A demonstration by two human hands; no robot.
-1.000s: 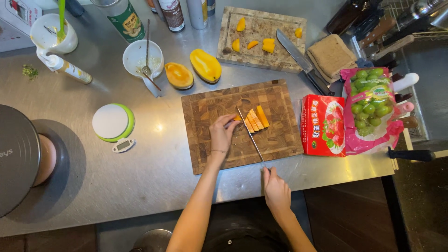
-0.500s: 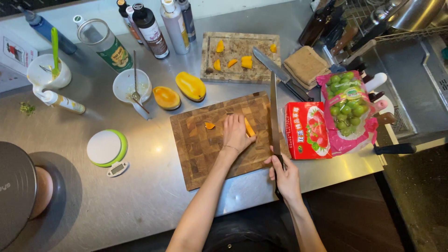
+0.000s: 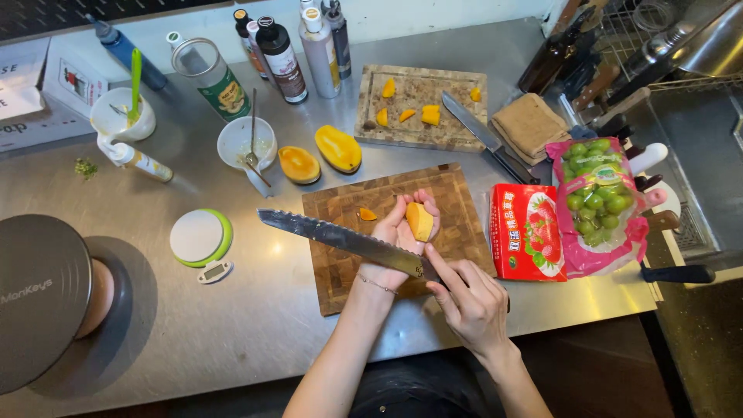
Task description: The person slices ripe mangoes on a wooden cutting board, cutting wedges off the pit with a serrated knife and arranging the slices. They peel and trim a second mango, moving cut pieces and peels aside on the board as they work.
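Left hand cupped palm-up over the wooden cutting board, grasping an orange mango piece in the fingers. Right hand clenched around the handle of a long knife; index finger extended along the blade base. Blade runs from the right hand toward 10 o'clock, passing across the left wrist side of the palm, tip out past the board's left edge above the steel desk.

One small mango chunk lies on the board, just at 9 o'clock of the left hand.

Around:
- two mango halves on the desk at 11 o'clock of the board
- white bowl with spoon, 9 o'clock of the halves
- second cutting board at 12 o'clock, holding several mango cubes and another knife lying across its right edge
- red carton touching the bag of green grapes, 3 o'clock of the board
- round kitchen scale at 9 o'clock
- bottles at the back
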